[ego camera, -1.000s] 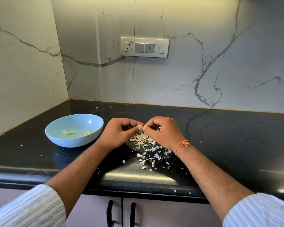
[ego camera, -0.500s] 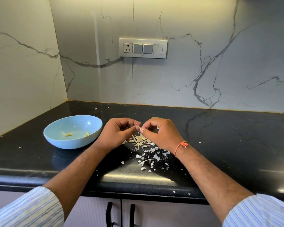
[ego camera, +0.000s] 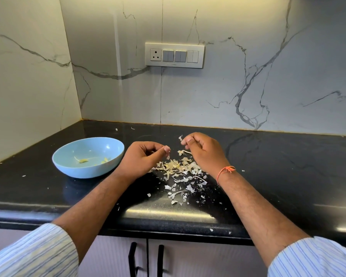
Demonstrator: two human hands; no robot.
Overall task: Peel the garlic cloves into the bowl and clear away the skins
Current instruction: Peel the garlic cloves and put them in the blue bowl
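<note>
A light blue bowl point(ego camera: 88, 156) sits on the black counter at the left, with a few peeled garlic pieces point(ego camera: 84, 160) inside. Just right of it, my left hand point(ego camera: 143, 158) pinches a small garlic clove point(ego camera: 166, 149) between thumb and fingertips. A short gap away, my right hand point(ego camera: 203, 149) pinches a flake of white skin point(ego camera: 180, 138) at its fingertips. Below and between the hands lies a heap of garlic skins point(ego camera: 178, 168), with smaller flakes scattered toward the counter's front edge.
The black counter point(ego camera: 288, 166) runs to marble walls at the back and left, forming a corner. A switch panel point(ego camera: 174, 55) is on the back wall. Cabinet doors with black handles point(ego camera: 146, 258) lie below the front edge. Stray skin flakes dot the counter.
My hands were joined at the fingertips on the clove; now they have pulled apart, the right one lifting up and right with a piece of skin.
</note>
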